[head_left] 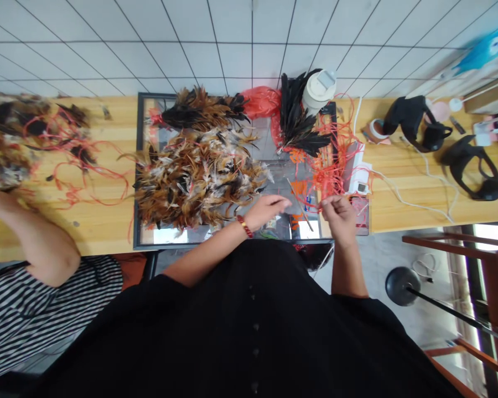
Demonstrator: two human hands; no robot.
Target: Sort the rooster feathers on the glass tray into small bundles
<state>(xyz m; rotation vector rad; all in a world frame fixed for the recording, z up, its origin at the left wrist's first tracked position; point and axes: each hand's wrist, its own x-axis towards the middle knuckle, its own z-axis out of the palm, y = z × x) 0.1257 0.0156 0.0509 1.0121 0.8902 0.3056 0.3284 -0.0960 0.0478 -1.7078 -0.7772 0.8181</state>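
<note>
My left hand (269, 211), with a red bead bracelet at the wrist, reaches over the front of the glass-topped, dark-framed panel (228, 243). Its fingertips are pressed together, and whatever they hold is too small to make out. My right hand (341, 218) is closed in a pinch at the panel's right side, on what looks like a thin red string (311, 208). A thin stick (306, 213) lies between the hands. Left of them spreads a large heap of brown and white feathers (199, 179). Tangled red strings (330, 166) lie just beyond my right hand.
Behind the heap lie a brown-black feather bundle (203, 108), a red plastic bag (261, 102), black feathers (294, 116) and a white lidded container (318, 91). A power strip (357, 171), cables and black straps (473, 168) are rightward. At left, a co-worker's arm (37, 237) rests near more feathers.
</note>
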